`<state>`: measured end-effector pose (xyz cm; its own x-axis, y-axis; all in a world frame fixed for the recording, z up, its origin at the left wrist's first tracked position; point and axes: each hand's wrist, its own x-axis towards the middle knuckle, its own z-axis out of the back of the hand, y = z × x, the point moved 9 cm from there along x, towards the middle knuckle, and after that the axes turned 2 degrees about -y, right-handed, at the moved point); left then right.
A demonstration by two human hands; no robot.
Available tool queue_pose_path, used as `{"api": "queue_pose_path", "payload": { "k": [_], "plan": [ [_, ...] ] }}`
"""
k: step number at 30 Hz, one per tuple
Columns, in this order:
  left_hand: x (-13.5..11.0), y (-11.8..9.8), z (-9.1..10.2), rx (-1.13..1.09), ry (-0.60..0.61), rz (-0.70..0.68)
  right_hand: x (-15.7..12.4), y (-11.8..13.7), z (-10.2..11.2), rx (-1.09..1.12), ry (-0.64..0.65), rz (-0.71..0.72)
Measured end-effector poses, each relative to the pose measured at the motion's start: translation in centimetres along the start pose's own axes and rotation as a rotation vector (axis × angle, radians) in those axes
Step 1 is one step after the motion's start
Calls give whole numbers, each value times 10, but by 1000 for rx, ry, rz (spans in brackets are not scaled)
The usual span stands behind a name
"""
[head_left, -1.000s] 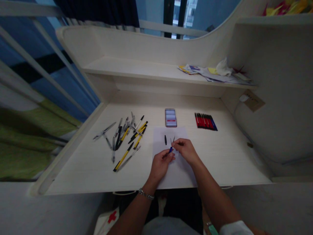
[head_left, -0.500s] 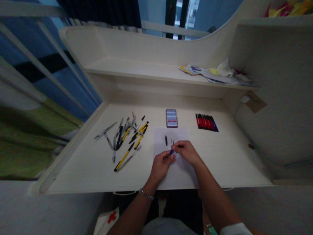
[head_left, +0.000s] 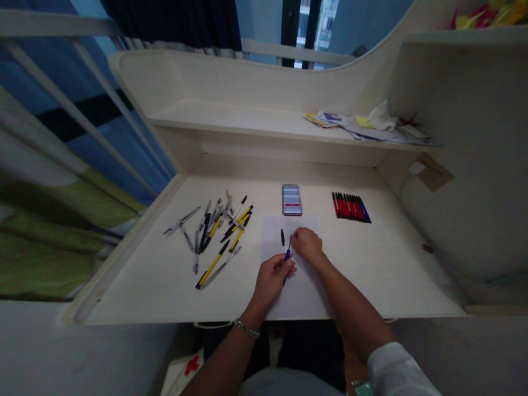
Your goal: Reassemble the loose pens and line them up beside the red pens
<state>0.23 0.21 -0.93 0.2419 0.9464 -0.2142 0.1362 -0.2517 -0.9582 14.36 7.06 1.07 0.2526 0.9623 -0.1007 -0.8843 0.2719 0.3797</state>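
The left hand [head_left: 273,273] has its thumb and fingers pinched together on a blue pen [head_left: 287,255], which is above the sheet of paper [head_left: 303,300], its thin end pointing toward the paper's far edge. The right hand [head_left: 307,242] is curled over the paper beside that thin end; from here I can't tell whether its fingertips are closed on anything. A small black cap [head_left: 282,237] lies on the paper, left of the right hand. Just beyond the paper sits a phone [head_left: 292,200]. Left of the paper, loose pens [head_left: 213,265] are scattered; a row of red pens [head_left: 348,207] lies beyond it to the right.
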Motion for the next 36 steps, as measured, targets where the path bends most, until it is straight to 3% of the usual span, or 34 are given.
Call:
{"api": "queue_pose_path", "payload": {
  "k": [4,8,11,15,28,36],
  "plan": [
    [0,-1,2,4,-22,3,3,-5,-2,110,-3,15],
    [0,-2,0,-5,-8,12,2,-11,5,657,11,56],
    [-1,-1,-4,-4,7,14,-7,-15,15,1056,10,-4],
    [-2,-3,-8,-9,17,4,-20,-11,29,1286,-1,-96],
    [-3,-3,-9,33,25,-18,-29,1,33,1353,23,-80],
    [-2,-5,-9,43,32,-19,-31,7,30,1217,38,28]
  ]
}}
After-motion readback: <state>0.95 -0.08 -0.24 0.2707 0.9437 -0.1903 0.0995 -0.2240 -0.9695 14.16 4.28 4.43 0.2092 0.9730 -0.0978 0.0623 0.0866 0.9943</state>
